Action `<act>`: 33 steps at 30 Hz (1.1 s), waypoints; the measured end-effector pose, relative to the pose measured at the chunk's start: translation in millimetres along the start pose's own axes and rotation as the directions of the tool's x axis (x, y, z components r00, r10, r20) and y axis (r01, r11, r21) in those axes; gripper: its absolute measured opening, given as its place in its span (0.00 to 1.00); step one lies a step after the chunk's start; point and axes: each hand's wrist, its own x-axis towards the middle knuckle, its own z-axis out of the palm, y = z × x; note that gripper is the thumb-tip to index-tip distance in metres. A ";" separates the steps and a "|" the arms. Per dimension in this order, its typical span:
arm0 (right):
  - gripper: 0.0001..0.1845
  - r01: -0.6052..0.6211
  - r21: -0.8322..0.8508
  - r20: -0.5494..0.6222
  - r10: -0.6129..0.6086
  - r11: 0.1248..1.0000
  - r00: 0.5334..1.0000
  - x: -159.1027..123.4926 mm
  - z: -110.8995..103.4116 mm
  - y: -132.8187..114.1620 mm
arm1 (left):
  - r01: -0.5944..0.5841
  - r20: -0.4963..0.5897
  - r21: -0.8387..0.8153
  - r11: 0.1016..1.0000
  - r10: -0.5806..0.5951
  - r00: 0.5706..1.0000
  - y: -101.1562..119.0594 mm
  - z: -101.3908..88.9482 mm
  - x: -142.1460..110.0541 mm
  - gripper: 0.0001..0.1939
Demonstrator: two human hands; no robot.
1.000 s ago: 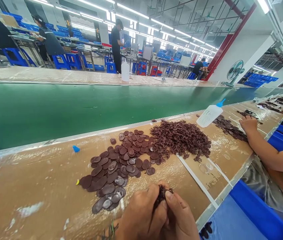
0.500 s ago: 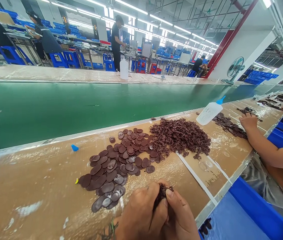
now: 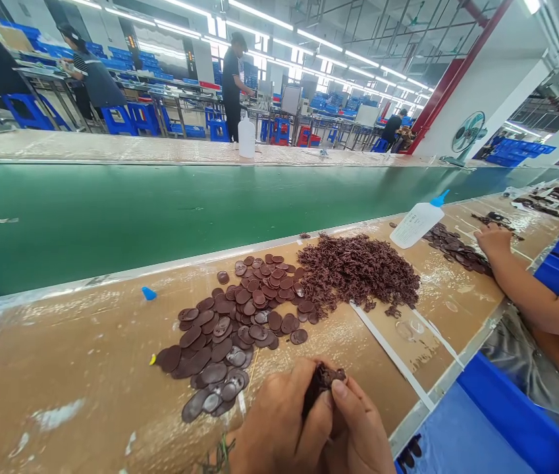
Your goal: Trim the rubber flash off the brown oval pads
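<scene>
My left hand [image 3: 279,418] and my right hand [image 3: 358,424] meet at the front edge of the table. Both are closed on a small dark brown curly piece [image 3: 327,376], pinched between thumbs and fingers; its lower part is hidden by them. Just beyond lies a spread of flat brown oval discs [image 3: 239,322], some shiny and overlapping. A heap of brown curly, twig-like pieces [image 3: 358,270] touches the discs on their right side.
A white bottle with a blue nozzle [image 3: 418,222] stands behind the heap. A co-worker's arm [image 3: 526,276] reaches in at right, near more discs [image 3: 457,249]. A blue cap [image 3: 149,293] lies at left. The green belt [image 3: 111,217] runs behind; a blue bin [image 3: 516,408] sits below right.
My right thumb has shifted slightly down and to the right, showing more of the curly piece. The view has moved a little; the discs and heap look the same.
</scene>
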 end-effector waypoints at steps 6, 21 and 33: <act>0.18 0.037 0.005 0.002 -0.037 0.999 0.999 3.0 -5.1 3.6 | 0.080 0.018 -0.043 0.996 -0.080 0.997 -2.2 5.8 -0.8 0.17; 0.19 0.078 -0.016 0.008 -0.078 0.997 0.997 4.0 -8.9 0.1 | -0.029 -0.051 -0.135 0.990 0.022 0.998 -0.9 1.3 3.4 0.13; 0.16 0.230 -0.053 -0.025 -0.232 0.972 0.972 13.0 -13.9 6.1 | -0.081 -0.144 -0.035 0.996 0.076 0.987 -5.7 8.0 -1.1 0.14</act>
